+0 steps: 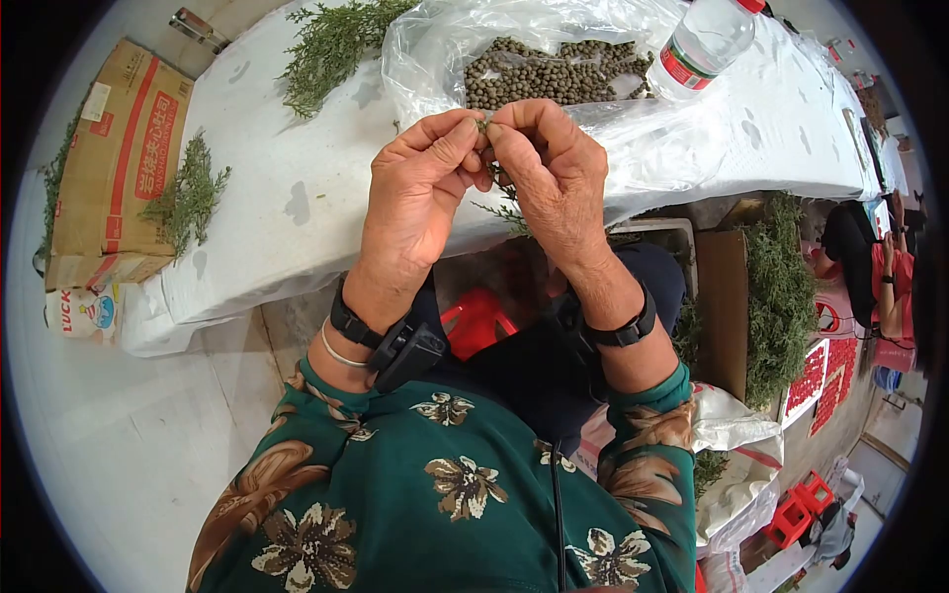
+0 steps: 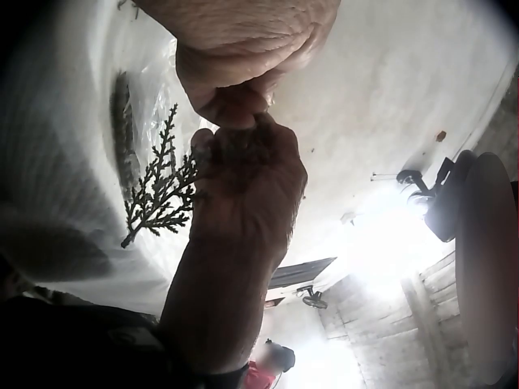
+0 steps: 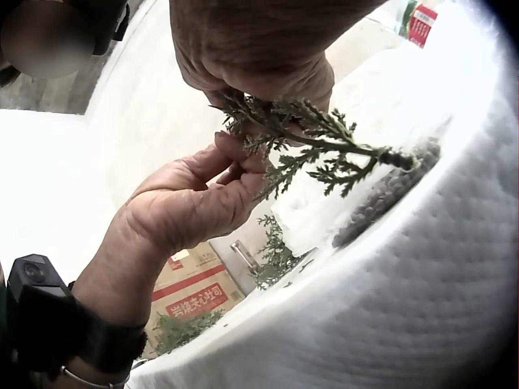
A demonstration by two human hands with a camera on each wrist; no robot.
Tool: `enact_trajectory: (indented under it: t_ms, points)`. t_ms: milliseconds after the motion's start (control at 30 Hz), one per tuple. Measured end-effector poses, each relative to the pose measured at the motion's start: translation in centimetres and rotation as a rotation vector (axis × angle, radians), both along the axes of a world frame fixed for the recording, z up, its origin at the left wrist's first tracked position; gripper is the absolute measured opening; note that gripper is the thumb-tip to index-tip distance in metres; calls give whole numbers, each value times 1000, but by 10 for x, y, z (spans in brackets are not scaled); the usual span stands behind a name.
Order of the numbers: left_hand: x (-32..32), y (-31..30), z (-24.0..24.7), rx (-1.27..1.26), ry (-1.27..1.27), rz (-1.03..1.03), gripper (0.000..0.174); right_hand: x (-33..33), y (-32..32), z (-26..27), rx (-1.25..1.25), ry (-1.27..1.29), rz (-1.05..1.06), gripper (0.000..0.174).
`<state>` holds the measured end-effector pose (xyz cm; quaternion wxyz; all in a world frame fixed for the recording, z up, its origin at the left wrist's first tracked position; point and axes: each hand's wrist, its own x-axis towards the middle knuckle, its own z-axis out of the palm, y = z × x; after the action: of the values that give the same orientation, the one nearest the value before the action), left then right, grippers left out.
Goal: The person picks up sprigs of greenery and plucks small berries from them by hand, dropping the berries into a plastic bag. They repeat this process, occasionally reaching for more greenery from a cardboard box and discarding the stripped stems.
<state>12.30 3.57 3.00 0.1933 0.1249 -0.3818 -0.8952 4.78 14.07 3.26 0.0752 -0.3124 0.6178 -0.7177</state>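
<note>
Over the table edge, my left hand and right hand meet fingertip to fingertip, each with thumb and fingers pinched. They hold a scaly green evergreen sprig between them, a small green bit showing at the fingertips. Below my right hand the rest of the sprig hangs out, its forked branchlets plain in the left wrist view. The fingers hide its upper part. Just beyond the hands, a clear plastic bag lies spread with many small round brown-green pellets on it.
A white-covered table carries evergreen branches and a water bottle. A cardboard box stands at the left end. More evergreen branches fill a carton at right, near a seated person. A red stool shows below.
</note>
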Motion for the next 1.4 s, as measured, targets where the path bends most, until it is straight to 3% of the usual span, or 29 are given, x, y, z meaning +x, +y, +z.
enact_trajectory:
  t_ms: [367, 700, 1267, 1400]
  points:
    - [0, 3, 0, -27, -21, 38, 14, 4, 2, 1, 76, 36, 6, 7]
    - [2, -1, 2, -35, -23, 14, 15, 0, -2, -2, -49, -51, 12, 7]
    - [2, 2, 0, -39, 17, 33, 14, 2, -2, -3, -32, 29, -37, 5]
    - [3, 4, -1, -47, 9, 43, 14, 3, 3, -1, 62, -13, 20, 8]
